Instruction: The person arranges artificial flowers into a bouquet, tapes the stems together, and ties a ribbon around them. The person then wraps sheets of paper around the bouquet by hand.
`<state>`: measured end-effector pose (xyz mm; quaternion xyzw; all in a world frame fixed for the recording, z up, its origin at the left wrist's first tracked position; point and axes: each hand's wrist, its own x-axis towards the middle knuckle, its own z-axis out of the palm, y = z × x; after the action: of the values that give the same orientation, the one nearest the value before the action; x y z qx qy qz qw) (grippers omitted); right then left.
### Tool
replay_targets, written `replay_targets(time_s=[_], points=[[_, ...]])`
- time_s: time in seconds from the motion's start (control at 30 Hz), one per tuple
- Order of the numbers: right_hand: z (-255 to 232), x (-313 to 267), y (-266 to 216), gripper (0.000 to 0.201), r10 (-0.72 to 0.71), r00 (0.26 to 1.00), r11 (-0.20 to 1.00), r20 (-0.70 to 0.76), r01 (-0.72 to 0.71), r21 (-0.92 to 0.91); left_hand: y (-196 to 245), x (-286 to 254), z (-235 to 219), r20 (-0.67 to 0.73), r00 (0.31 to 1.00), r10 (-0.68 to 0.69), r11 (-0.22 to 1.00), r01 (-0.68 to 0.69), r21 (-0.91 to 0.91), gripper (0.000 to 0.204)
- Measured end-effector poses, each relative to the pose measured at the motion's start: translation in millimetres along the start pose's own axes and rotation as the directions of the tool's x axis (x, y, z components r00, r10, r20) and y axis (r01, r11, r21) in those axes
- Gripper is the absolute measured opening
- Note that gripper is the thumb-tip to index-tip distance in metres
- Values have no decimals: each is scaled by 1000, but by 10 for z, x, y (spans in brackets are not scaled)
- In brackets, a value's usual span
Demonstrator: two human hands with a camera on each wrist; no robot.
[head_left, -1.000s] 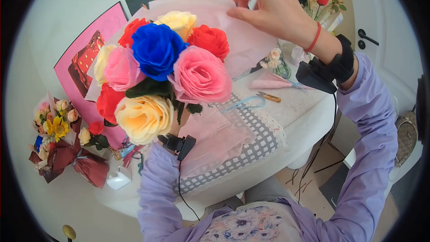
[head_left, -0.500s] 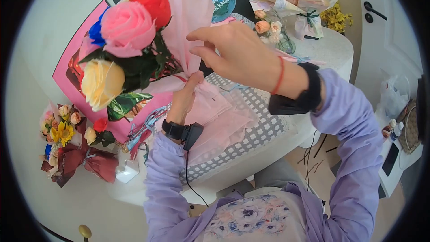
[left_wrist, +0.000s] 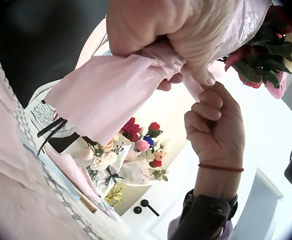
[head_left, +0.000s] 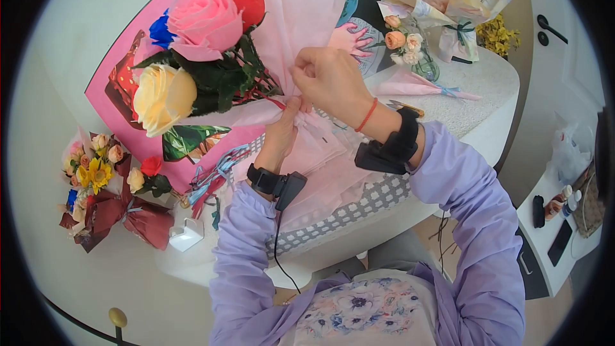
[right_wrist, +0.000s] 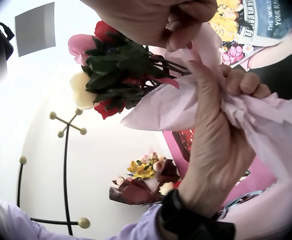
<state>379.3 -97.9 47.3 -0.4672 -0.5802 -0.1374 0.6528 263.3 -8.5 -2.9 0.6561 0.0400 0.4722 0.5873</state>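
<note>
A bouquet of large artificial roses (head_left: 206, 20) in pink, red, blue and cream leans left in the head view, its stems inside pink wrapping paper (head_left: 304, 6). My left hand (head_left: 280, 141) grips the gathered neck of the paper, thumb toward the blooms. Close above that thumb, my right hand (head_left: 333, 80) has curled fingers and pinches an edge of the paper, as the left wrist view shows. Below the grip, the paper's tail (left_wrist: 103, 92) flares out. A red ribbon (right_wrist: 166, 81) shows among the green stems. The left palm hides the neck's inner side.
A dark red wrapped bouquet (head_left: 147, 225) and a white holder (head_left: 186, 236) stand at left, near loose ribbons (head_left: 214, 173). At right are a glass vase (head_left: 428, 67), a pink paper cone (head_left: 413, 83), scissors (head_left: 410, 107) and another wrapped bouquet (head_left: 458, 9).
The bouquet has tipped from facing me to leaning left, showing its stems and the left hand's grip. My right hand has come down from the paper's upper edge to the neck, fingers now curled in.
</note>
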Motion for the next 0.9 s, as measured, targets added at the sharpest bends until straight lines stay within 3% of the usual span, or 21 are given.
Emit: replay_targets(time_s=[0.07,0.3,0.5,0.57,0.67,0.7,0.77,0.83,0.87,0.9], points=[[-23,6,4,14,-22,1000,999,-12,21,-28,-1,57,-36,134,991,-3,1000,6,-16,25],[-86,-16,21,14,-52,999,990,5,52,-133,-44,104,-63,121,992,-29,998,36,-54,31],[-33,-65,43,18,19,999,997,42,-16,-72,-19,128,-104,269,962,-54,994,79,-80,37],[20,-106,87,18,33,998,999,45,-31,-44,-7,65,-3,37,994,-100,994,101,-49,36],[51,-156,76,20,45,998,999,33,-46,4,0,23,36,-20,997,-79,997,79,17,39],[40,-183,64,18,69,994,997,87,-67,-28,-32,15,8,-13,998,-65,998,65,16,39],[20,-233,49,18,81,987,995,136,-73,-65,-67,31,-21,-44,990,-134,988,130,-77,39],[1,-276,47,21,-69,994,995,84,74,-62,-50,52,-16,-18,992,-124,987,121,-103,34],[-27,-255,59,21,-76,993,995,86,82,-63,-21,54,9,0,992,-126,984,125,-129,30],[-60,-228,69,24,-130,986,974,100,146,-175,3,51,37,-3,993,-121,984,120,-131,30]])
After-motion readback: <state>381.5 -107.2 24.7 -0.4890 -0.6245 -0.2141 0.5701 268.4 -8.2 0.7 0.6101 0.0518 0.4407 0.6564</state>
